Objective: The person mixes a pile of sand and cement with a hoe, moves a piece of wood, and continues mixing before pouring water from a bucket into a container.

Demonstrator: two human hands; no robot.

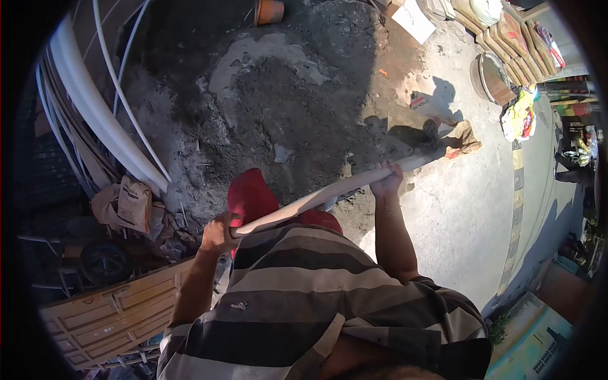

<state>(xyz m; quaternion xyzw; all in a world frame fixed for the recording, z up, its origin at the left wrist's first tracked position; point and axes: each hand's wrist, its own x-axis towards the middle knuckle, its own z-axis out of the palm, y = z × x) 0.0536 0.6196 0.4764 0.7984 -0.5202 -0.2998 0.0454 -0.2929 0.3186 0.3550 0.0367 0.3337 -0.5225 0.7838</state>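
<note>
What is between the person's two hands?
In the head view, a bare stretch of the pale wooden handle runs from the left hand to the right hand; both grip it.

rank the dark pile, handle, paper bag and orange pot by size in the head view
1. dark pile
2. handle, long but thin
3. paper bag
4. orange pot, cut off by the frame's top edge and farther away, so its place against the bag is unsure
</note>
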